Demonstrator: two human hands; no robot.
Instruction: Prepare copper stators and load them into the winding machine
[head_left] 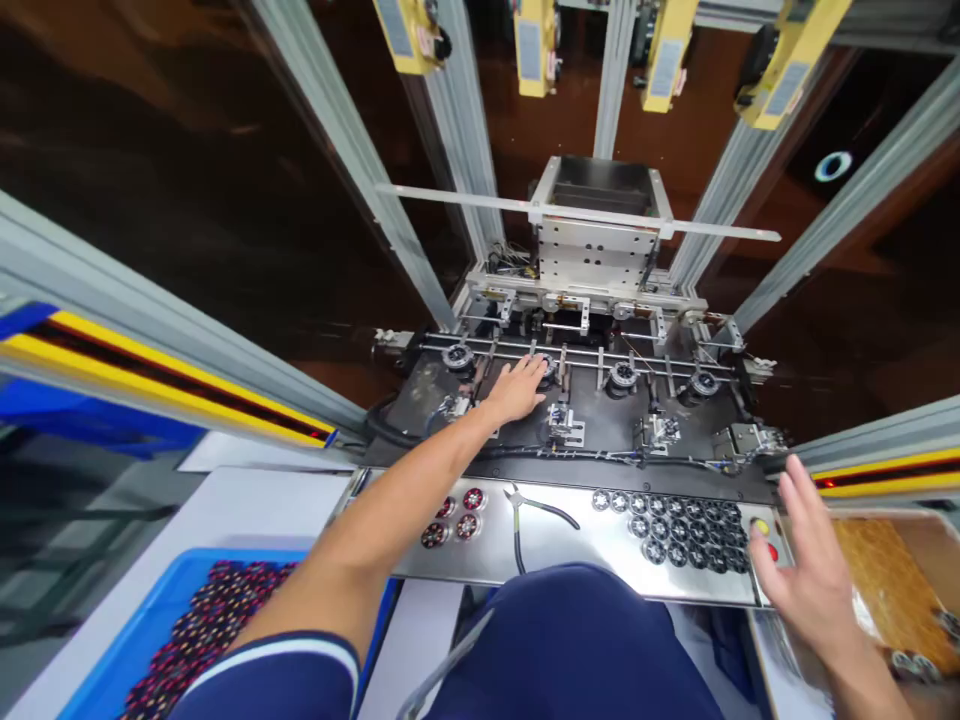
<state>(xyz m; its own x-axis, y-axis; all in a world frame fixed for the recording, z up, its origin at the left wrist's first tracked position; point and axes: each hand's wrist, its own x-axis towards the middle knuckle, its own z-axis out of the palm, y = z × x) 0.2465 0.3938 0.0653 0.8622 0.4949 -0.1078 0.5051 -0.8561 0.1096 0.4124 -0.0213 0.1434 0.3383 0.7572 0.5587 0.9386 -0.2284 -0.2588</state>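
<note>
My left hand (pixel 517 388) reaches deep into the machine, fingers stretched flat over the black fixture plate (pixel 600 415), its fingertips touching a round metal part (pixel 549 368) seated on the second station. My right hand (pixel 806 550) hovers open, fingers spread, at the right end of the steel shelf (pixel 555 545), just over the yellow and red buttons (pixel 765 538). Neither hand holds anything. A cluster of several round grey parts (pixel 675 525) lies on the shelf left of my right hand.
Three red-cored parts (pixel 456 515) and black-handled pliers (pixel 534 512) lie on the shelf. A blue bin (pixel 135 640) of dark parts stands lower left, a brown tray (pixel 892 580) lower right. Aluminium frame posts (pixel 352 140) and yellow light-curtain bars (pixel 150 370) flank the opening.
</note>
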